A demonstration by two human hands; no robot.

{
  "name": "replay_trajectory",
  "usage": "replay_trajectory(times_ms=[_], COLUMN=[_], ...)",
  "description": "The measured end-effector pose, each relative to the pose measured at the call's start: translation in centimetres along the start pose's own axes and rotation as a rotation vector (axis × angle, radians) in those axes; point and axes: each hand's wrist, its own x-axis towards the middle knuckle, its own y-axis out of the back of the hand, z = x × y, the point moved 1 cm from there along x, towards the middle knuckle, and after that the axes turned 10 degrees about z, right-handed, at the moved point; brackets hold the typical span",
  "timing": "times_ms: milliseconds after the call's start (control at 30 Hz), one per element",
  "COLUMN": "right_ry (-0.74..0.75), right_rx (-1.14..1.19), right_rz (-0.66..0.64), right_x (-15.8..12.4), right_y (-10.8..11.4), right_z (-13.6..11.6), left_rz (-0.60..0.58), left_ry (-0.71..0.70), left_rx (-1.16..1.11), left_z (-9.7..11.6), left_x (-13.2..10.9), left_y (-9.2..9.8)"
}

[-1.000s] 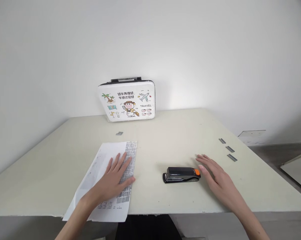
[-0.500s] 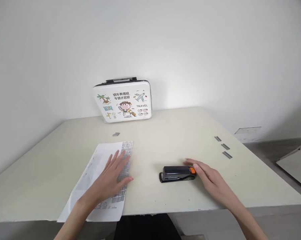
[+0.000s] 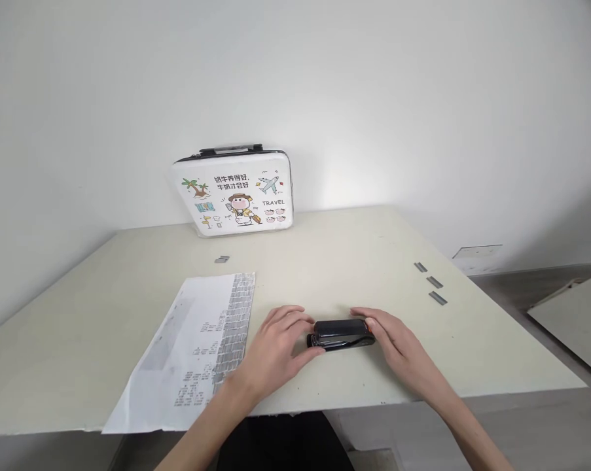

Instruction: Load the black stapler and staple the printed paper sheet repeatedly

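Note:
A black stapler lies lengthwise on the table between my hands, its nose to the left. My right hand grips its rear end, the thumb on the orange part and partly covering it. At the nose, my left hand closes in from the left, with the thumb at the near side and the fingers at the far side. To the left lies a printed paper sheet with a grey patterned strip along its right side; my left wrist and forearm cross its lower right part.
A white cartoon-printed case with a black handle stands at the back against the wall. Three staple strips lie at the right, and a small group of staple strips lies before the case. The table's front edge runs close to me.
My left hand has left the paper and moved right to the stapler's front end. My right hand stays at its rear, now covering more of the orange part. The view has shifted slightly.

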Motion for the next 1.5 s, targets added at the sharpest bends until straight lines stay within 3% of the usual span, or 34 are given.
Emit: replay_trajectory(times_ms=[167, 300, 400, 500, 600, 700, 833, 1067, 1300, 1500], right_ry=[0.028, 0.065, 0.049, 0.052, 0.06, 0.069, 0.093, 0.066, 0.052, 0.049], right_rx=[-0.029, -0.057, -0.056, -0.046, -0.049, -0.07, -0.088, -0.084, -0.064, -0.067], right_rz=[-0.074, -0.1, -0.114, -0.113, -0.103, -0.085, -0.064, -0.091, -0.096, -0.091], right_x=[-0.4, -0.6, -0.6, -0.7, -0.7, -0.6, -0.5, -0.6, -0.7, -0.7], right_y=[0.2, -0.1, -0.1, -0.1, -0.1, -0.2, -0.3, -0.3, -0.3, -0.4], right_z=[-0.4, -0.5, -0.6, -0.7, -0.7, -0.6, -0.6, -0.5, -0.5, -0.5], left_rz=[0.023, -0.021, -0.082, 0.065, 0.19, 0.242, 0.258, 0.245, 0.298, 0.346], left_ry=[-0.006, -0.025, -0.038, 0.087, 0.437, 0.627, 0.746, 0.645, 0.561, 0.624], left_rx=[-0.018, -0.008, -0.032, 0.091, 0.421, 0.519, 0.534, 0.416, 0.191, -0.176], left_z=[-0.4, -1.4, -3.4, -7.8, -14.0, -19.4, -23.0, -23.1, -19.8, -16.4], left_x=[-0.1, -1.3, -1.4, 0.0, 2.3, 4.1, 5.1, 5.9, 6.0, 6.1], left_y=[0.1, 1.9, 3.7, 5.5, 7.3, 8.4, 8.3, 6.5, 5.6, 5.5])
